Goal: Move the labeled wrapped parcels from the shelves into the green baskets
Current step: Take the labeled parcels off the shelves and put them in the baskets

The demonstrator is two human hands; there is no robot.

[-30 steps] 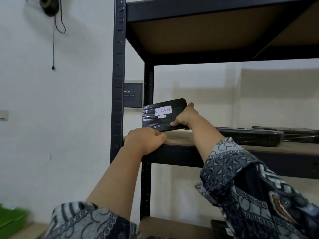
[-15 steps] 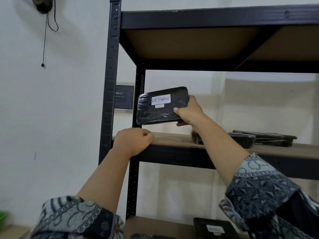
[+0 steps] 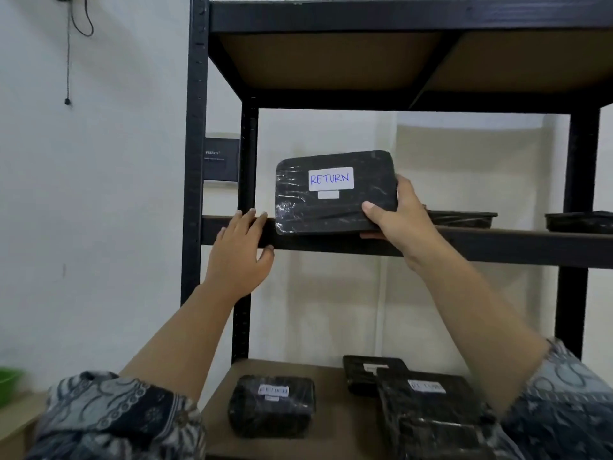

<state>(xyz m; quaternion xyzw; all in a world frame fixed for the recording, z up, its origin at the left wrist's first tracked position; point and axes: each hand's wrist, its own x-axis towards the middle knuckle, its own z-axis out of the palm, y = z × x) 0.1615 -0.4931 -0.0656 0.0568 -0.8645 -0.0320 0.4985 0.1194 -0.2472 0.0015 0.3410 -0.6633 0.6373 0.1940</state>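
In front of the black rack (image 3: pixel 195 161), the right hand (image 3: pixel 398 224) has a firm grip on a black wrapped parcel (image 3: pixel 335 194), with the thumb across its front face and the fingers behind and beneath. The parcel's bottom edge overlaps the front rail of the middle shelf (image 3: pixel 497 247), and its white RETURN label (image 3: pixel 330 178) faces the camera. The left hand (image 3: pixel 238 257) lies loose and wide, with straight fingers against that rail and the thumb under it.

Half a second ago the parcel was higher above the shelf, and the left hand was curled over the shelf edge.

Two dark packs (image 3: pixel 461 218) lie on the middle shelf to the right. The lower shelf (image 3: pixel 325 370) carries three more wrapped parcels (image 3: pixel 272 405), all with white labels. A sliver of green basket (image 3: pixel 8 380) shows at the far left on a pale surface (image 3: pixel 16 423); its contents cannot be made out.
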